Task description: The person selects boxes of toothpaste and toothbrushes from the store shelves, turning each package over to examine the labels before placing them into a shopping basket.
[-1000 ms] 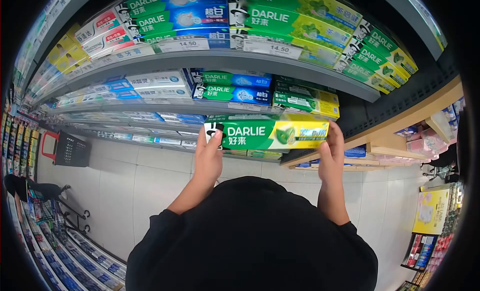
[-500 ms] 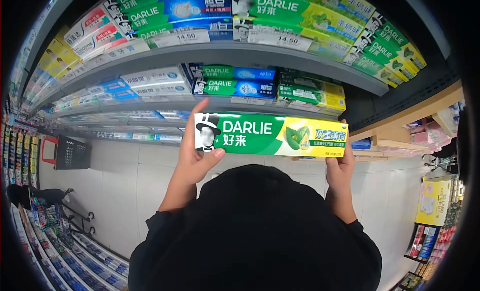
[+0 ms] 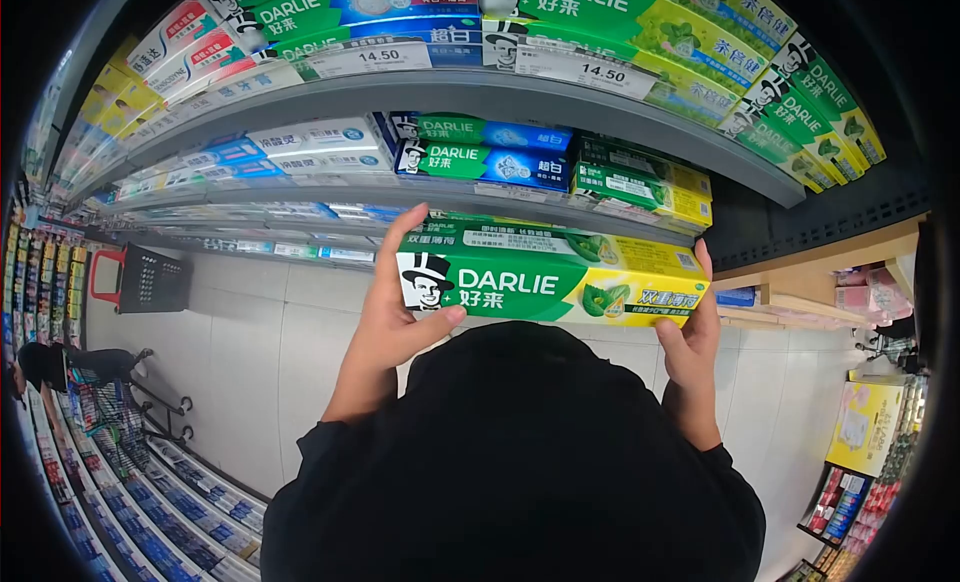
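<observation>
A green and yellow DARLIE toothpaste box [image 3: 555,272] is held lengthwise across the middle of the head view, its front and printed top face both showing. My left hand [image 3: 395,317] grips the end with the top-hat figure, thumb on the front face and a finger up behind the top edge. At the yellow end, my right hand [image 3: 692,342] pinches the box, thumb near the lower corner. Just beyond it, similar green and yellow toothpaste boxes [image 3: 640,187] and blue-green ones [image 3: 485,162] are stacked on a shelf.
An upper shelf [image 3: 450,90] with price tags bears more toothpaste boxes [image 3: 640,27]. A black shopping basket [image 3: 155,280] with a red handle stands on the tiled floor [image 3: 240,332] at left. A cart [image 3: 110,392] and more shelving [image 3: 170,517] lie lower left.
The toothpaste box has tilted so that its top face now shows, and it sits slightly lower and further right in view. Both hands keep hold of it. The view has shifted a little.
</observation>
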`<act>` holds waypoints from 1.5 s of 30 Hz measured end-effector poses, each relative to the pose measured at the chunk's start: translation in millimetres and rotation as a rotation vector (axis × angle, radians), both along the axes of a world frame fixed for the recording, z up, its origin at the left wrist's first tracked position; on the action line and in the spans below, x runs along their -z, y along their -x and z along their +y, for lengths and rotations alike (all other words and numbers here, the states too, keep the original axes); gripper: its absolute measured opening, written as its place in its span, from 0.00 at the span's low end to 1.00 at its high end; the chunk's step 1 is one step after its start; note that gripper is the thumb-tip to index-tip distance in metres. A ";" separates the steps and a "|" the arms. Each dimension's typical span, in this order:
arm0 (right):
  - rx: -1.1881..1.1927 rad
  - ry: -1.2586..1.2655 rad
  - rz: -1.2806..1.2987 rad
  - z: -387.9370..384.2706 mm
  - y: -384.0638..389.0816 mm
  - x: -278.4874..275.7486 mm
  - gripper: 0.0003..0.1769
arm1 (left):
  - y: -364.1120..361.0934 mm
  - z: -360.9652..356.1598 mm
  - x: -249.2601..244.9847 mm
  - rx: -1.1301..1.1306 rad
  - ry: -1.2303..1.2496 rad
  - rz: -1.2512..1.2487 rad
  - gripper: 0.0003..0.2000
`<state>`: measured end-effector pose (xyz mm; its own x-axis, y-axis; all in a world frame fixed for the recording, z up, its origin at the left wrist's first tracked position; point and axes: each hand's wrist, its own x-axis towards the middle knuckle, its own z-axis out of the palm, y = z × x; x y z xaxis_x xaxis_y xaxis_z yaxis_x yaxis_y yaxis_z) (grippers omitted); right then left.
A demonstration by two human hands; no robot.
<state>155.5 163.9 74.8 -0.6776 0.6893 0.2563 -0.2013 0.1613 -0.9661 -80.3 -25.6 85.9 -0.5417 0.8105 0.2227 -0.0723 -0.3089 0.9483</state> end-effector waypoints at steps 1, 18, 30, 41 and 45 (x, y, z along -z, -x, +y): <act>0.025 -0.018 -0.032 -0.5 0.6 -1.5 0.49 | -0.9 0.1 1.6 -0.009 -0.002 0.008 0.44; 0.626 -1.400 0.128 8.3 -3.1 19.6 0.24 | 14.3 6.1 29.8 -0.673 -0.398 1.083 0.14; 0.337 -1.188 0.042 12.6 -4.4 11.0 0.29 | 14.1 -1.0 25.2 -0.459 -0.189 0.844 0.20; -0.039 -0.065 -0.250 11.0 -8.3 22.7 0.34 | -3.5 -5.3 53.8 -0.034 0.170 0.029 0.26; -0.179 -0.424 -0.674 29.0 -14.0 15.6 0.29 | -13.0 3.1 59.7 -0.067 0.186 -0.032 0.21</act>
